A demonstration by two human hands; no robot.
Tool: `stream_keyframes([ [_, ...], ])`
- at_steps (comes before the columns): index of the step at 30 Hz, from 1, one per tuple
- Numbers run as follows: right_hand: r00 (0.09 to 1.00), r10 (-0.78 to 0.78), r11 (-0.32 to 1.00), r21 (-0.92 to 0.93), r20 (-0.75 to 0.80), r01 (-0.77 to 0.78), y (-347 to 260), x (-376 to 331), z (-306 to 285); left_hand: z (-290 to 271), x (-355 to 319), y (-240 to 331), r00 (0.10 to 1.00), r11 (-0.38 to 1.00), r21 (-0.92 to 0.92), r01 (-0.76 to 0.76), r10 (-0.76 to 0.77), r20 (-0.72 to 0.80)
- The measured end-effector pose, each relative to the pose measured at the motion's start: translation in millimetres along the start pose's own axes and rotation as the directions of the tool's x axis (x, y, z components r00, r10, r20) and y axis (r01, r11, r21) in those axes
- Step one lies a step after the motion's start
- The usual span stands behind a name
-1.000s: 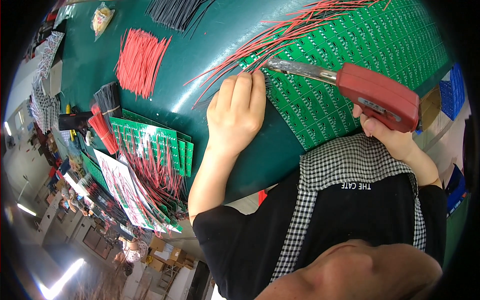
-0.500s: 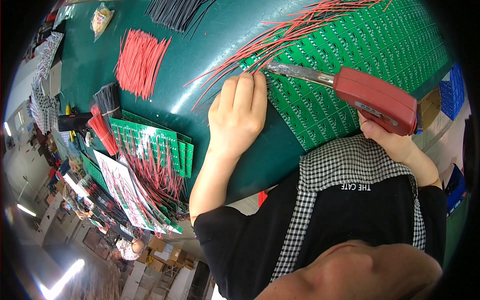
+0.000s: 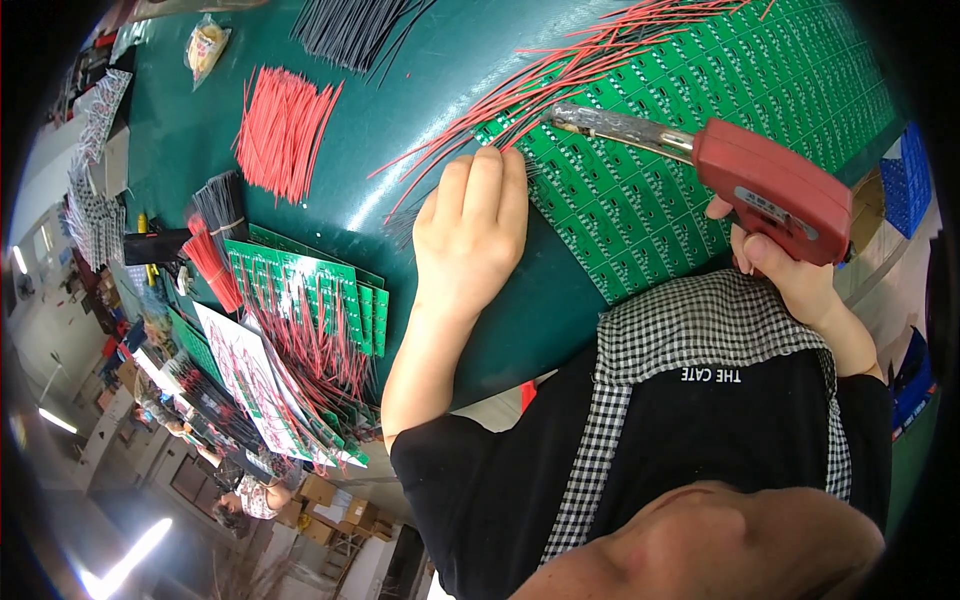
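On the left part of the green counter (image 3: 170, 120), we see a small packet (image 3: 207, 50) and, nearer to us, a bundle of black wires (image 3: 220, 207) beside a bundle of red wires (image 3: 212, 265). Just right of these, boards with red wires trailing (image 3: 300, 280) lie stacked. Beyond them spreads a red wire pile (image 3: 287, 133), then a black wire pile (image 3: 350, 30) at the upper edge. Next comes our left hand (image 3: 470, 220), its fingers narrow, pressed together and bent down by the left edge of the green circuit boards (image 3: 690, 110); we cannot tell whether they pinch a wire. Loose red and black wires (image 3: 600, 52) slant across those boards. Over them, the metal tip of our red soldering gun (image 3: 780, 185) points left, just beside our left fingers; we cannot tell whether it touches anything. Our right hand (image 3: 785, 275) has its fingers wrapped around the gun's grip. Farthest right, we see a blue crate (image 3: 907, 190).
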State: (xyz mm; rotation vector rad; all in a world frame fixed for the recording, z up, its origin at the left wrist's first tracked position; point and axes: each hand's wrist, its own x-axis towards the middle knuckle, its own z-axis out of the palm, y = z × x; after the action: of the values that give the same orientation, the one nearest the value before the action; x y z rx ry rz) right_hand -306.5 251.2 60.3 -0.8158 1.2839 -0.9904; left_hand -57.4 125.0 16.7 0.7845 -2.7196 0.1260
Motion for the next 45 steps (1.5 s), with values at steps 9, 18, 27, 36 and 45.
stream_keyframes([
  [9,0.994,0.091,0.996,0.027,-0.066,-0.089,4,4,0,9,15,2,0.999,0.992,-0.123,-0.013,0.007,-0.050],
  [18,0.995,0.041,0.988,-0.147,-0.089,-0.054,7,2,3,9,14,5,1.000,0.994,-0.112,-0.014,0.011,-0.023],
  [27,0.999,0.006,0.994,-0.111,-0.042,-0.011,5,1,0,8,15,2,0.999,0.993,-0.114,-0.029,0.027,-0.018],
  [36,0.999,-0.002,0.998,0.066,-0.044,0.005,1,-1,-7,11,16,2,0.999,0.994,-0.108,-0.034,0.031,-0.024],
  [45,0.991,0.077,0.996,0.054,-0.110,-0.071,3,-3,-9,17,27,9,0.997,0.986,-0.159,-0.051,0.040,-0.070],
])
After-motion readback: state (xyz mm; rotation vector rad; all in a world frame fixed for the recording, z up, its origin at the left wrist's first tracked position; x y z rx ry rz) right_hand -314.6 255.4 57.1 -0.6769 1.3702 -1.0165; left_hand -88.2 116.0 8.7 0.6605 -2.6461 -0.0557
